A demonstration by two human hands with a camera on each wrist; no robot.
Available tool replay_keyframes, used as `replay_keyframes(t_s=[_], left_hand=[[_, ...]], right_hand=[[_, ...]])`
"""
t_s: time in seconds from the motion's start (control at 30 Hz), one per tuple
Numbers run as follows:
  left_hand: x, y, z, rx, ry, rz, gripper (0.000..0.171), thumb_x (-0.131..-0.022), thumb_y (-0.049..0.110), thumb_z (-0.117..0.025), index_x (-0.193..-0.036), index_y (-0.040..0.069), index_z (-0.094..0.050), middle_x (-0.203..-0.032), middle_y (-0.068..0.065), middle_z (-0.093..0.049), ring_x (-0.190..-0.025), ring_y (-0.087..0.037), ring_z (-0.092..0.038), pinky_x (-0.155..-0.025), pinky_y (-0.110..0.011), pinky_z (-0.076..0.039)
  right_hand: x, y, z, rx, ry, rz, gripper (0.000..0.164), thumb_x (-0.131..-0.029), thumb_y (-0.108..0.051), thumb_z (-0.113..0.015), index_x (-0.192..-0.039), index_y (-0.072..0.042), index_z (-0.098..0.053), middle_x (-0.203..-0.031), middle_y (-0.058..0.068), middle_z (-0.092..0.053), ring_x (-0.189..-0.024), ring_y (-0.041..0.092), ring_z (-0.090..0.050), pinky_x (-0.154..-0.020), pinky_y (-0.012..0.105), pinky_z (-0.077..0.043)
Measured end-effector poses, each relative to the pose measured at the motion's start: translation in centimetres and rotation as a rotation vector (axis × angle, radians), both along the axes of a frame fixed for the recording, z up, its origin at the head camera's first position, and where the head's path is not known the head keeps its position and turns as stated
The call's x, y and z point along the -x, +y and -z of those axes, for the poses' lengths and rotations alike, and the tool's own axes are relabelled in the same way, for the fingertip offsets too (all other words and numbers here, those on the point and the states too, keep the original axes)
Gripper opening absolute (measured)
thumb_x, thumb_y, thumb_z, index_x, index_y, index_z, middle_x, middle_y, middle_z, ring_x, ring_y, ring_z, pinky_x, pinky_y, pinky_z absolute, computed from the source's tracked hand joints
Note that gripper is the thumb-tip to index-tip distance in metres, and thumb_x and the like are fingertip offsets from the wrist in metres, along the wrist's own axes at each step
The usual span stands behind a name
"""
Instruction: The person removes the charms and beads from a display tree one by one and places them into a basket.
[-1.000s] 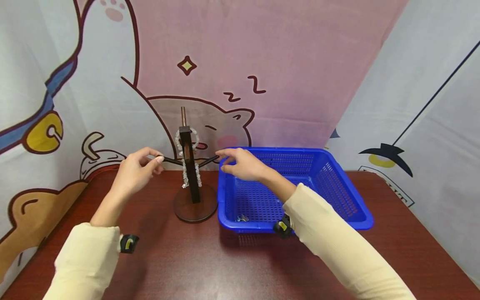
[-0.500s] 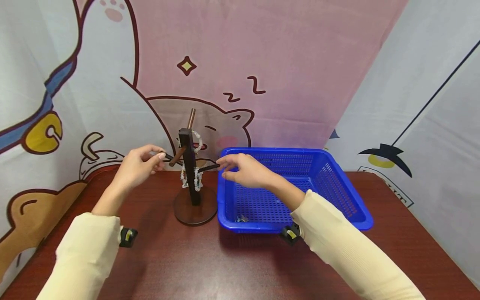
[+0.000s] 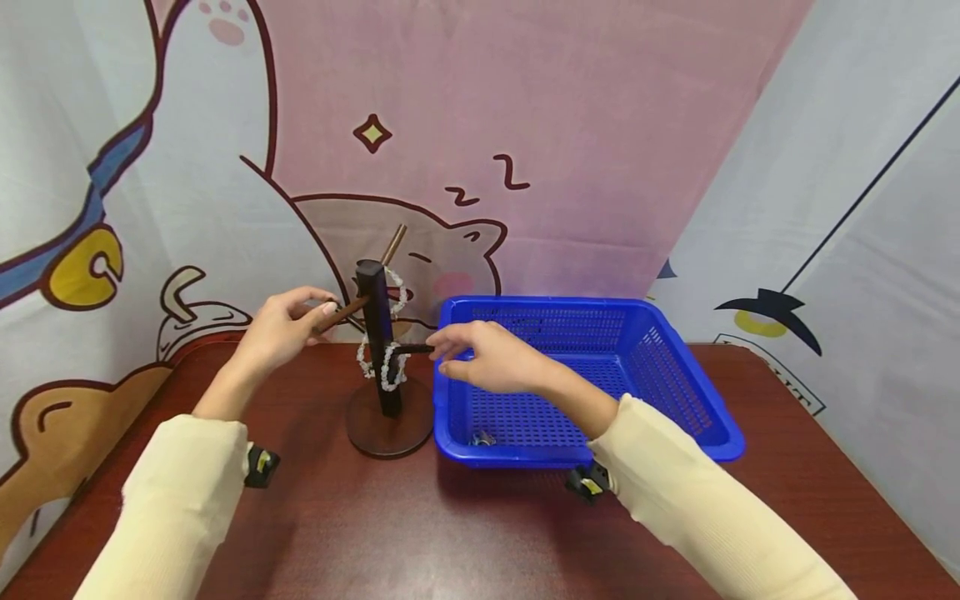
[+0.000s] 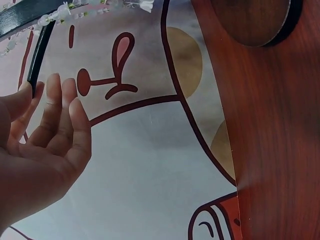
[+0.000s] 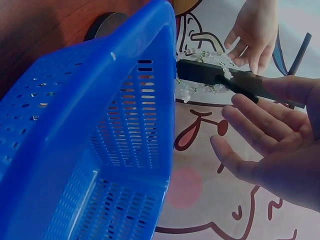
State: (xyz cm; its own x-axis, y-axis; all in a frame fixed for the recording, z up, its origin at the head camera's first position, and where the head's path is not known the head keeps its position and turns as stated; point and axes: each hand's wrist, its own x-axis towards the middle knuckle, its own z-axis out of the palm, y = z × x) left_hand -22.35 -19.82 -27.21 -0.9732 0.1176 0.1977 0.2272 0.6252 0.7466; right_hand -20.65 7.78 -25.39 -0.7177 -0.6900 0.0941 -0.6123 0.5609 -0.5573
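Note:
A dark wooden rack (image 3: 381, 333) with a round base (image 3: 386, 433) and slim side pegs stands left of the basket. Clear beaded bracelets hang on it, one higher up (image 3: 401, 293), others lower (image 3: 388, 377). At the rack's left my left hand (image 3: 281, 325) pinches the end of a dark peg (image 4: 41, 60) between thumb and index finger, other fingers loosely bent. On the opposite side my right hand (image 3: 491, 357) has its fingers extended, fingertips right at the end of the right peg (image 3: 412, 349). In the right wrist view the thumb (image 5: 290, 89) lies apart from the other fingers.
A blue plastic basket (image 3: 585, 457) stands just right of the rack, under my right forearm. A small shiny item (image 3: 483, 437) lies in its near left corner. Behind the brown table (image 3: 360, 533) hangs a cartoon-printed cloth (image 3: 600, 125).
The rack has turned clockwise as seen from above: its front peg swung left, its upper back peg right. The bracelets shifted with it. My right hand moved slightly down and nearer.

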Motion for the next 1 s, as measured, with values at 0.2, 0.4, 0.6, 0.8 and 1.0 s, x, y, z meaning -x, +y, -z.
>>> replay_keyframes(t_s=[0.2, 0.4, 0.6, 0.8, 1.0], left_hand=[[0.2, 0.3, -0.1, -0.029, 0.01, 0.017, 0.031, -0.096, 0.02, -0.048, -0.117, -0.001, -0.055, -0.077, -0.008, -0.065, -0.065, -0.006, -0.059, -0.061, -0.022, -0.049], [0.3, 0.5, -0.2, 0.006, 0.031, 0.016, 0.031, -0.096, 0.019, -0.048, -0.12, 0.0, -0.056, -0.08, -0.012, -0.067, -0.063, -0.009, -0.06, -0.061, -0.025, -0.048], [-0.3, 0.4, -0.4, 0.092, 0.028, -0.009, 0.039, -0.096, 0.021, -0.048, -0.132, 0.005, -0.047, -0.083, -0.01, -0.067, -0.072, -0.018, -0.063, -0.067, -0.033, -0.046], [-1.5, -0.3, -0.8, 0.083, 0.037, -0.033, 0.035, -0.096, 0.027, -0.049, -0.123, 0.006, -0.055, -0.089, -0.014, -0.066, -0.072, -0.019, -0.062, -0.064, -0.032, -0.046], [-3.5, -0.8, -1.7, 0.028, 0.093, -0.05, 0.035, -0.095, 0.034, -0.049, -0.105, 0.004, -0.063, -0.087, -0.011, -0.065, -0.072, -0.006, -0.059, -0.061, -0.021, -0.047]], right_hand=[[-0.3, 0.0, -0.1, 0.003, -0.014, -0.01, 0.034, -0.087, -0.007, -0.058, -0.12, -0.001, -0.056, -0.105, 0.004, -0.065, -0.102, 0.016, -0.058, -0.086, 0.029, -0.045], [-0.4, 0.0, -0.1, -0.003, -0.019, -0.012, 0.033, -0.088, -0.008, -0.058, -0.12, -0.001, -0.056, -0.106, 0.004, -0.065, -0.102, 0.016, -0.058, -0.084, 0.029, -0.045], [-0.3, 0.1, 0.0, 0.003, -0.026, -0.011, 0.032, -0.088, -0.008, -0.057, -0.12, -0.002, -0.056, -0.107, 0.004, -0.065, -0.102, 0.017, -0.058, -0.082, 0.029, -0.046], [-0.3, 0.0, 0.2, 0.008, -0.023, -0.008, 0.032, -0.088, -0.008, -0.058, -0.12, -0.003, -0.056, -0.107, 0.004, -0.065, -0.103, 0.016, -0.057, -0.082, 0.029, -0.046], [-0.3, 0.0, 0.3, 0.013, -0.025, -0.007, 0.032, -0.088, -0.008, -0.058, -0.12, -0.002, -0.056, -0.107, 0.003, -0.065, -0.104, 0.016, -0.057, -0.083, 0.029, -0.045]])
